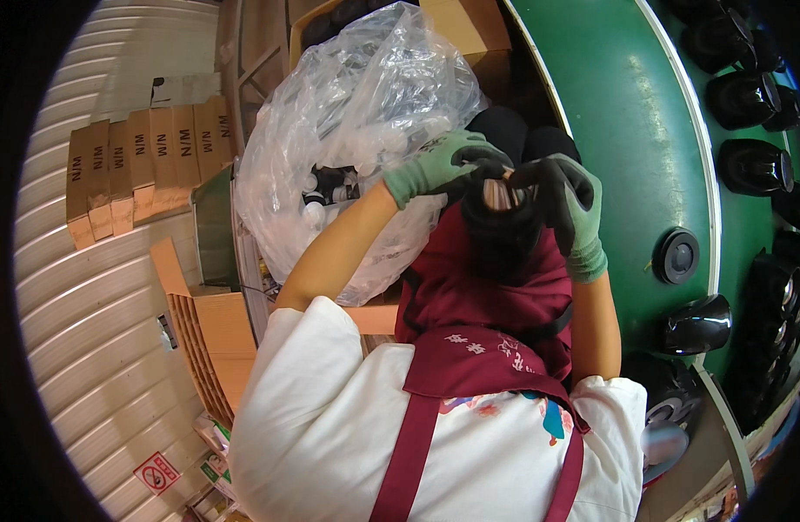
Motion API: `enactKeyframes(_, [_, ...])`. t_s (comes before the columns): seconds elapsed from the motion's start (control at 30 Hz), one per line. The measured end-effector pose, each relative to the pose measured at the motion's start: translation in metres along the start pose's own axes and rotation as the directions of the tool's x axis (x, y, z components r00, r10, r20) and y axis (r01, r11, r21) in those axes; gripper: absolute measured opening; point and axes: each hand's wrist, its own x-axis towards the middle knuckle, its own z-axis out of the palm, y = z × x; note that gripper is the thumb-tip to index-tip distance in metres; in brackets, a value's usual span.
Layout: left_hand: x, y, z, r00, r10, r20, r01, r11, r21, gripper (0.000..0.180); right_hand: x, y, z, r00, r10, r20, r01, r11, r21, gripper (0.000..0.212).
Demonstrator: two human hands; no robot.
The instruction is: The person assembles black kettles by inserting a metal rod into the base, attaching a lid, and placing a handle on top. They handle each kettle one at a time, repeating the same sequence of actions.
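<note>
My left hand [448,163] and my right hand [572,202] wear green gloves with dark palms and fingers. Between them, over my lap, is a black rounded housing [496,233]. A shiny, striped metallic-looking part [499,195] shows in its opening. Fingers of both hands are bent and pinch at the rim of this opening from either side. A small tan edge shows between the fingertips; what it belongs to I cannot make out. The dark gloves against the black housing hide the exact grip. A maroon apron [496,300] lies under the housing.
A large clear plastic bag [356,113] holding small white-and-black parts stands to the left. On the right runs a green conveyor belt [626,130] with a black round disc [676,256]. Several glossy black housings [755,167] line its far side. Flat cartons [161,157] lean at the left wall.
</note>
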Motion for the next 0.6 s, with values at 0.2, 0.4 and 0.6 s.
enactKeyframes(0.2, [0.009, 0.056, 0.002, 0.995, -0.092, 0.046, 0.082, 0.979, 0.188, 0.034, 0.026, 0.030, -0.066, 0.936, -0.002, 0.351, -0.142, 0.912, 0.385, 0.056])
enactKeyframes(0.4, [0.011, 0.019, 0.007, 0.997, 0.053, 0.054, -0.064, 0.973, 0.220, 0.033, 0.053, 0.008, -0.046, 0.844, 0.174, 0.506, -0.213, 0.977, 0.019, 0.030])
enactKeyframes(0.6, [0.032, 0.016, 0.012, 0.996, 0.089, 0.001, -0.088, 0.982, -0.169, 0.035, 0.012, -0.007, -0.008, 0.810, -0.034, 0.586, 0.199, 0.955, -0.220, 0.029])
